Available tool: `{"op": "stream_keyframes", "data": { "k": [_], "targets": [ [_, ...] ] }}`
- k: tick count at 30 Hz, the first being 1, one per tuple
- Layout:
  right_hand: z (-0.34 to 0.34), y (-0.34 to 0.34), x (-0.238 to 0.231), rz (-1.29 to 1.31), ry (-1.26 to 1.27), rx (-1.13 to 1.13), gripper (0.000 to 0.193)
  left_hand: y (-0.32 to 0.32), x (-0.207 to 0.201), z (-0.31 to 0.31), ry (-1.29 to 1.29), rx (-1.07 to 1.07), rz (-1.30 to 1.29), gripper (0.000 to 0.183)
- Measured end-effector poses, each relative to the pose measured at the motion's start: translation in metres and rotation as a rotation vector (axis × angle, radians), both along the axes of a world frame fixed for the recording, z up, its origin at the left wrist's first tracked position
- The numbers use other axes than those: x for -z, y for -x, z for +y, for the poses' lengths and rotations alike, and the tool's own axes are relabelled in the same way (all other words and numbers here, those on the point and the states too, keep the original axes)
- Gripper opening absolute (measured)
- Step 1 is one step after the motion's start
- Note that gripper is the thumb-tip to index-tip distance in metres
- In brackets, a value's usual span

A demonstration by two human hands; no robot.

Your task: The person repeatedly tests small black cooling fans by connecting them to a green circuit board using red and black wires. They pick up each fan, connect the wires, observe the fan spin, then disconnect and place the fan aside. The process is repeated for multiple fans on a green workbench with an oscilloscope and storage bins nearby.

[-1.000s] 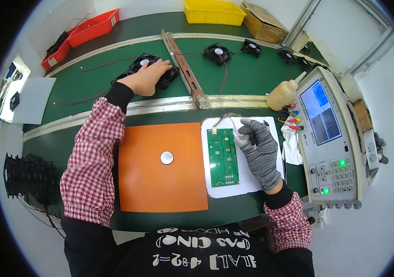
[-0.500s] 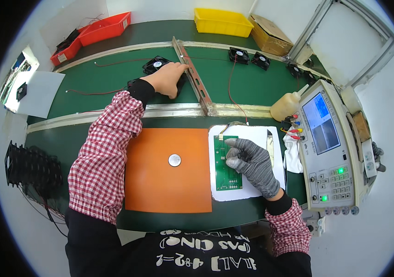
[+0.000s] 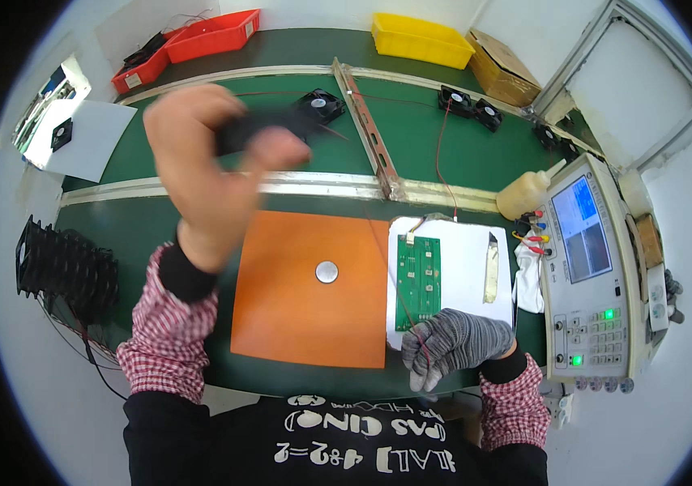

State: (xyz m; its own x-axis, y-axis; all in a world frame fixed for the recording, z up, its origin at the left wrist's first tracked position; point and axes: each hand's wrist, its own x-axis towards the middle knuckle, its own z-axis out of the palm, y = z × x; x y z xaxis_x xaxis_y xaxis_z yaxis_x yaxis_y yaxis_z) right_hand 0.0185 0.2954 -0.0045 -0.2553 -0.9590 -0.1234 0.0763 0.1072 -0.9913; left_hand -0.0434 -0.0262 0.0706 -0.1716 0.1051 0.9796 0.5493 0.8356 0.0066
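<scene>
My bare left hand (image 3: 200, 162) is raised above the bench, gripping a black cooling fan (image 3: 241, 130) blurred by motion. A thin red wire (image 3: 423, 347) runs down to my grey-gloved right hand (image 3: 463, 338), whose fingers are closed around it near the front edge of the bench. Just beyond that glove, a green circuit board (image 3: 419, 279) lies on a white pad (image 3: 467, 251), with a connector and wires at its far end. Left of the pad is an orange mat (image 3: 305, 324) bearing a round silver disc (image 3: 326, 272).
Another black fan (image 3: 319, 103) lies past the slotted metal bar's (image 3: 366, 130) left side; two more fans (image 3: 469, 107) lie right of it. A tester (image 3: 589, 267) and squeeze bottle (image 3: 524, 194) stand right. Stacked fans (image 3: 62, 263) are left; red (image 3: 212, 36) and yellow bins (image 3: 423, 42) are behind.
My left hand has lifted a fan off the green surface and brought it left and nearer. My right hand has moved from over the circuit board toward me and closed on the red wire.
</scene>
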Motion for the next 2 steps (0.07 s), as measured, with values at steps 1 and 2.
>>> {"op": "stream_keyframes", "data": {
  "k": [1,2],
  "targets": [
    [0.0,0.0,-0.002,0.031,0.001,0.023,0.019,0.013,0.009,-0.019,-0.337,0.062,-0.162,0.035],
    [-0.001,0.001,-0.004,0.06,0.004,0.047,0.017,0.025,0.019,-0.047,-0.775,0.27,-0.451,0.036]
  ]
}}
